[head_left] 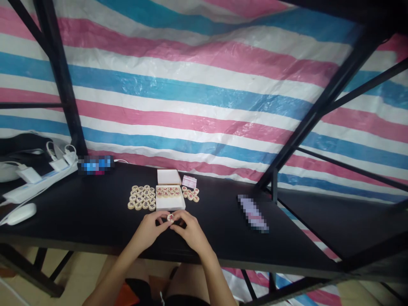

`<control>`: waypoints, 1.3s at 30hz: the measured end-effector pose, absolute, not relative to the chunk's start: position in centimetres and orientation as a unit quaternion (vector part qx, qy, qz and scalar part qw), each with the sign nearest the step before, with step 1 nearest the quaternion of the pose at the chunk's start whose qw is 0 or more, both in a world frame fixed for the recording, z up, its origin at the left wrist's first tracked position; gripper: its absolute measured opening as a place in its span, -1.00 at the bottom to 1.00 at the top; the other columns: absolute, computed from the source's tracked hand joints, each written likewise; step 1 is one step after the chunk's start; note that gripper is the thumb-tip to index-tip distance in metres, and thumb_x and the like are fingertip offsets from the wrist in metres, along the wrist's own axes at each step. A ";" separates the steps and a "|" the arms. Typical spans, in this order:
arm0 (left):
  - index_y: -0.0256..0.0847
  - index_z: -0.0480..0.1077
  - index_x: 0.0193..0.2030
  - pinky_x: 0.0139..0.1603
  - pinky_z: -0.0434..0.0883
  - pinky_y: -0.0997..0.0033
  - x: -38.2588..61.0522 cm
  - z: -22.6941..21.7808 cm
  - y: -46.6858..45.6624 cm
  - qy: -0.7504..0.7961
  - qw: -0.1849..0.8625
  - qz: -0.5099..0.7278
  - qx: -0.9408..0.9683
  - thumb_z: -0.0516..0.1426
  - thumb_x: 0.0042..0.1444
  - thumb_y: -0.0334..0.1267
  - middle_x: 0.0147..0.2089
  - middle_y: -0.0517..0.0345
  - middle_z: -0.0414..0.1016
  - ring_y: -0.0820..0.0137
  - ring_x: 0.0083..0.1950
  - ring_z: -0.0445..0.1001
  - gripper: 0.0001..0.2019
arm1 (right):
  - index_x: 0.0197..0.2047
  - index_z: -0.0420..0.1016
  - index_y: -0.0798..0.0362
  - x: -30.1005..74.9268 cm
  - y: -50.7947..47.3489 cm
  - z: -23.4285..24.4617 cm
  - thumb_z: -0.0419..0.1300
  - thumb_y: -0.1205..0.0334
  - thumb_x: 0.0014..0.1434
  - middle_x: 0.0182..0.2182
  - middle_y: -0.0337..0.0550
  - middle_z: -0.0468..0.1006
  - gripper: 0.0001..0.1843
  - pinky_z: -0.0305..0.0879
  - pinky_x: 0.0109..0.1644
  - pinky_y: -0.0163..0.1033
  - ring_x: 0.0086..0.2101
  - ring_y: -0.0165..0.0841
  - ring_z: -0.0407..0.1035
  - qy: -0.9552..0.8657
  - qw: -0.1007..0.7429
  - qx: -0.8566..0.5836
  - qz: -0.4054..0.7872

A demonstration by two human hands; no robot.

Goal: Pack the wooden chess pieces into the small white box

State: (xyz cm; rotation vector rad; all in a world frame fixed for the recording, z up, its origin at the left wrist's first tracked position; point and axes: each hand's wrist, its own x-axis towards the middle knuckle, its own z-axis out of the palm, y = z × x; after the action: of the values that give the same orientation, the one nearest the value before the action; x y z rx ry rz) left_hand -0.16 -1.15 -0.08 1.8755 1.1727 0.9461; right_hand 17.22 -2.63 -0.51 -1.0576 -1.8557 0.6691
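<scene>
Between my fingertips is one round Chinese chess piece (170, 218) with a red character facing up. My left hand (153, 229) pinches it from the left and my right hand (188, 227) from the right. Just beyond them stands an open white box (170, 204); two rows of red-marked pieces (168, 192) lie in its far part, while its near part shows bare white. Left of the box, dark-marked pieces (142, 198) sit in a block of rows. A few loose red-marked pieces (190, 194) lie to its right.
A pink and white card (189, 182) lies behind the loose pieces. On the black table (95, 212) are a white power strip (41, 183) with plugs and cables, a white computer mouse (22, 214), and blurred objects at back left and right. Black metal frame bars and a striped sheet (191, 93) enclose the table.
</scene>
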 end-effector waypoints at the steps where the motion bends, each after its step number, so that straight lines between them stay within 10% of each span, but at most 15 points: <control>1: -0.18 0.51 -0.18 -0.32 0.35 0.47 -0.2 0.0 -1.2 0.454 0.362 0.369 0.726 0.13 0.03 -0.21 -0.30 0.15 0.59 0.35 -0.35 0.45 -0.76 | -0.32 0.41 -0.01 17.2 -2.7 -0.5 0.23 0.31 0.07 -0.26 -0.21 0.51 -0.93 0.29 -0.23 -0.30 -0.26 -0.35 0.39 -0.747 0.434 -0.426 0.270; 11: -0.20 0.42 0.01 -0.14 0.44 0.30 -0.1 -0.8 -1.1 0.477 0.238 0.394 0.749 0.02 0.15 -0.24 0.09 -0.02 0.40 0.42 -0.36 0.46 -0.68 | -0.26 0.42 0.01 17.6 -1.1 0.0 0.11 0.33 0.15 -0.24 -0.13 0.51 -0.91 0.28 -0.15 -0.25 -0.25 -0.30 0.38 -0.732 0.446 -0.496 0.137; 17: -0.21 0.36 0.09 0.15 0.30 0.11 0.3 -1.8 -0.9 0.488 0.114 0.311 0.807 0.03 0.14 -0.34 0.14 -0.04 0.37 0.16 0.13 0.34 -0.64 | -0.20 0.45 0.06 17.7 2.8 1.6 0.11 0.34 0.16 -0.36 -0.12 0.50 -0.85 0.25 -0.21 -0.27 -0.30 -0.29 0.37 -0.768 0.275 -0.578 0.004; 39: -0.16 0.47 -0.05 0.08 0.36 0.15 0.2 -1.2 -1.7 0.470 0.096 0.325 0.815 0.01 0.14 -0.36 0.15 -0.03 0.36 0.22 -0.01 0.45 -0.70 | -0.01 0.46 0.07 22.6 1.9 -2.2 0.09 0.34 0.15 0.01 0.06 0.41 -0.68 0.23 -0.05 -0.15 -0.04 -0.12 0.29 -0.673 0.260 -0.689 -0.072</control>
State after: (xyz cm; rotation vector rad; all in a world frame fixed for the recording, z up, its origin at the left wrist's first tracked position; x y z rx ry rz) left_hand 0.20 -1.69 -1.16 2.4150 1.3943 0.9622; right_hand 22.64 1.87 -2.17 -1.8653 -1.8229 -0.1963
